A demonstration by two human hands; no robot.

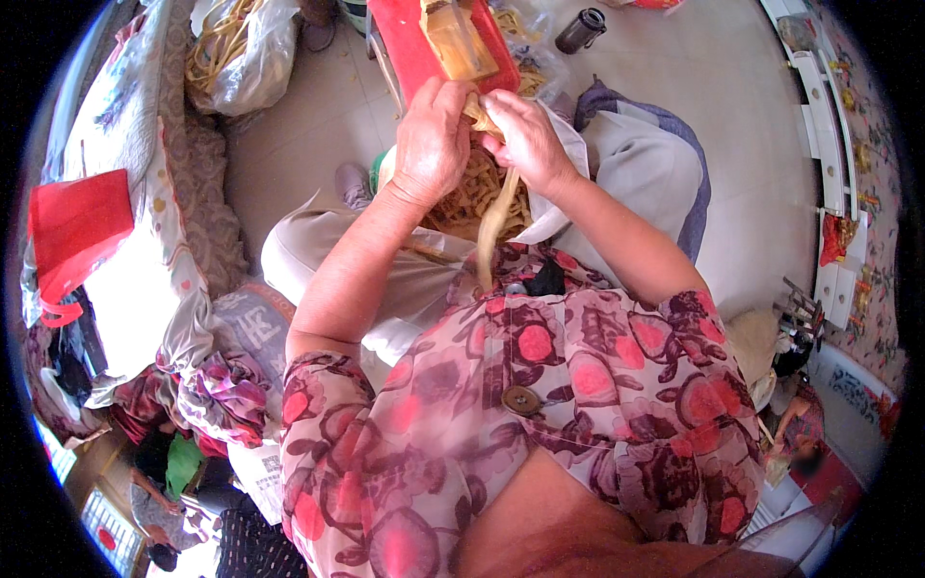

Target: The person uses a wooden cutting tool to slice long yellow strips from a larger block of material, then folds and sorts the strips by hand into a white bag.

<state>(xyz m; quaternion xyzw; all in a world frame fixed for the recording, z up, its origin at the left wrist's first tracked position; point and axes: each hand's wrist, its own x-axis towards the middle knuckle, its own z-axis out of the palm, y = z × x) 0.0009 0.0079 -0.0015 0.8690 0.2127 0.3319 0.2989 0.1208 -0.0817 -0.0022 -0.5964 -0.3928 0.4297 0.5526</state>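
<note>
My left hand (438, 135) and my right hand (523, 144) are close together in front of me, fingers curled on a pale tan strip (496, 231) that looks braided or folded where I hold it. The loose length hangs from between my hands down toward my floral shirt. Below my hands, in my lap, lies a heap of tan looped material (487, 193) on a pale cloth. Just beyond my fingers stands a red stool (395, 39) with a wooden block-like object (453, 48) on top. My fingertips partly hide the strip.
Bags of tan strips (236, 53) lie at upper left and behind the stool. A dark bottle (579, 32) stands upper right. A bed (116, 270) with bedding and red fabric runs along the left. Shelving (833, 270) lines the right. Other people show at lower left (164, 520) and lower right (795, 433).
</note>
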